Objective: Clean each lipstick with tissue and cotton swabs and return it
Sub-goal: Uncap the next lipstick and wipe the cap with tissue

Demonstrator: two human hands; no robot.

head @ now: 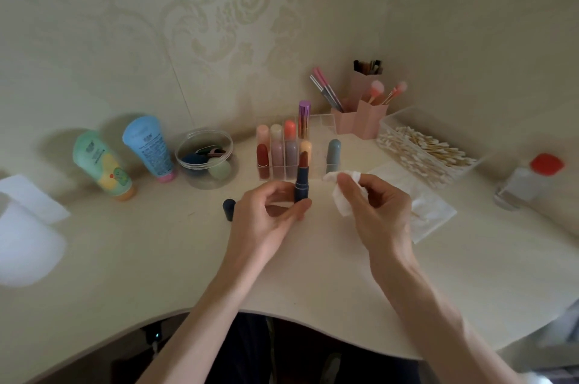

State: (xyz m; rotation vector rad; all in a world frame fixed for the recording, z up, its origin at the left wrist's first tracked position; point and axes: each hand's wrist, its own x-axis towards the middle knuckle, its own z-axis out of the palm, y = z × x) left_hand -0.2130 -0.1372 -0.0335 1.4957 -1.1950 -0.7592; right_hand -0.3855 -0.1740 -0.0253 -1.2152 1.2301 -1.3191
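Note:
My left hand [269, 214] holds an uncapped dark blue lipstick [302, 183] upright, its brown-red stick raised out of the tube. My right hand [376, 211] pinches a crumpled white tissue [341, 195] just right of the lipstick, a small gap apart from it. The lipstick's dark blue cap [229, 208] stands on the desk left of my left hand. Behind my hands a clear organizer [316, 123] holds several capped lipsticks in pink, red, orange and purple. A grey-blue lipstick [333, 155] stands at its right side.
A clear box of cotton swabs [423, 151] sits at the right, a tissue packet [432, 211] in front of it. Pink brush holders [360, 120] stand behind. Two tubes [125, 158], a sponge tub [205, 158] and white pads [28, 217] lie left. A red-capped bottle [526, 183] is far right.

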